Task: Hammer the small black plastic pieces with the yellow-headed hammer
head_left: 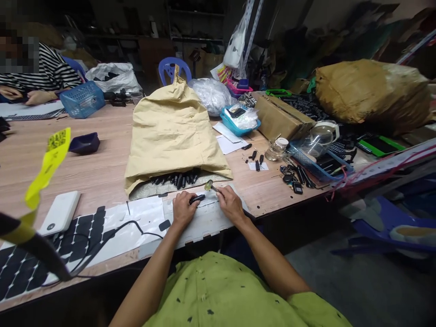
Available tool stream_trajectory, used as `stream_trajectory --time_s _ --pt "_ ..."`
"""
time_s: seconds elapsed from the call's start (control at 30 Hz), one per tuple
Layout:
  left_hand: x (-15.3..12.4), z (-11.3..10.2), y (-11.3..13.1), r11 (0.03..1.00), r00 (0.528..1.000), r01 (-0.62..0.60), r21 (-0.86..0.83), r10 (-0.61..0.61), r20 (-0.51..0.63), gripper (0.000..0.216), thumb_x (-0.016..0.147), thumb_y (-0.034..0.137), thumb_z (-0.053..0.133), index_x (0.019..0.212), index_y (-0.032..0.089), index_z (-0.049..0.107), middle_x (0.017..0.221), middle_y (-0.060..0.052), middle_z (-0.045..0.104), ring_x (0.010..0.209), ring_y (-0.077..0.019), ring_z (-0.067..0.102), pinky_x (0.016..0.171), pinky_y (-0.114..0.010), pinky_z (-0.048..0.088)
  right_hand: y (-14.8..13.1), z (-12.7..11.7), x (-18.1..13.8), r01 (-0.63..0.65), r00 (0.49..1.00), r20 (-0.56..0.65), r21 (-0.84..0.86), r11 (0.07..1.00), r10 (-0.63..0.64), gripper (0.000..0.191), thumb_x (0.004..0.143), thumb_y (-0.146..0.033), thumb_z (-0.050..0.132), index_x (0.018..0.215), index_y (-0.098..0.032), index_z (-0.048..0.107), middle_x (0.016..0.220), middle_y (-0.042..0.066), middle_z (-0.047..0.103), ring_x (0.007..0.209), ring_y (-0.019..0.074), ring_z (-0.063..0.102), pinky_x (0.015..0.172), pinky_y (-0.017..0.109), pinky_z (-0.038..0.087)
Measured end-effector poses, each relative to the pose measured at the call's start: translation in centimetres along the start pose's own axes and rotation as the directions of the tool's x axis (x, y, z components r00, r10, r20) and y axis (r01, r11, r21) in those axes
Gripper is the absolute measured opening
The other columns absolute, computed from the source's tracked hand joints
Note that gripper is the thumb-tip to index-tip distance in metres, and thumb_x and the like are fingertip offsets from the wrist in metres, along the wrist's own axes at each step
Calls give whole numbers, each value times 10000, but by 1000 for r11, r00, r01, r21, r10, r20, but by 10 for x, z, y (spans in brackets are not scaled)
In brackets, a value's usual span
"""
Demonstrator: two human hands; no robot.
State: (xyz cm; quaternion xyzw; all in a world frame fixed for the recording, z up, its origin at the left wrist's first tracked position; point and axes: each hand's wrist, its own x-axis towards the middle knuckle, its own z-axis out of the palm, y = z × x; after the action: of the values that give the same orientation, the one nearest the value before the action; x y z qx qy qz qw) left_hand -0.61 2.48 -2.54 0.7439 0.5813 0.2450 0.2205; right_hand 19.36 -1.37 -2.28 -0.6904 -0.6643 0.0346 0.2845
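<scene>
Left hand (pixel 182 210) fingers pinch black part (pixel 197 198) on worktop (pixel 102 168). Right hand (pixel 230 204) fingers grip screwdriver (pixel 211 186), tip beside part. Likely mid-fastening; next calls for steady tip alignment.

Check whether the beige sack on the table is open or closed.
Open: the beige sack gapes at its near end, black parts showing inside.

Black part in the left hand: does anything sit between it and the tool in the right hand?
Nothing visible does. The left hand pinches the black part, the right hand holds the small tool just beside it, and only bare white sheet shows between them. The tan bag lies beyond both.
</scene>
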Motion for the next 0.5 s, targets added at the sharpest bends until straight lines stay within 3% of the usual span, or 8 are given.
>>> stream_trajectory --time_s 0.17,0.5 --pt "-1 1 2 1000 1000 6 1 -6 13 153 842 240 701 964 283 782 957 -47 701 995 -273 597 868 -402 449 -15 -3 -19 81 996 -37 151 985 -76 359 999 -206 451 1243 -242 712 1030 64 722 988 184 687 897 276 551" --pt "-1 4 4 1000 1000 9 3 -9 -3 151 834 236 698 949 292 778 953 -44 697 996 -274 589 855 -399 451 -17 2 -25 91 996 -1 117 989 -91 357 980 -190 479 1231 -261 724 997 51 728 952 180 701 855 266 569"
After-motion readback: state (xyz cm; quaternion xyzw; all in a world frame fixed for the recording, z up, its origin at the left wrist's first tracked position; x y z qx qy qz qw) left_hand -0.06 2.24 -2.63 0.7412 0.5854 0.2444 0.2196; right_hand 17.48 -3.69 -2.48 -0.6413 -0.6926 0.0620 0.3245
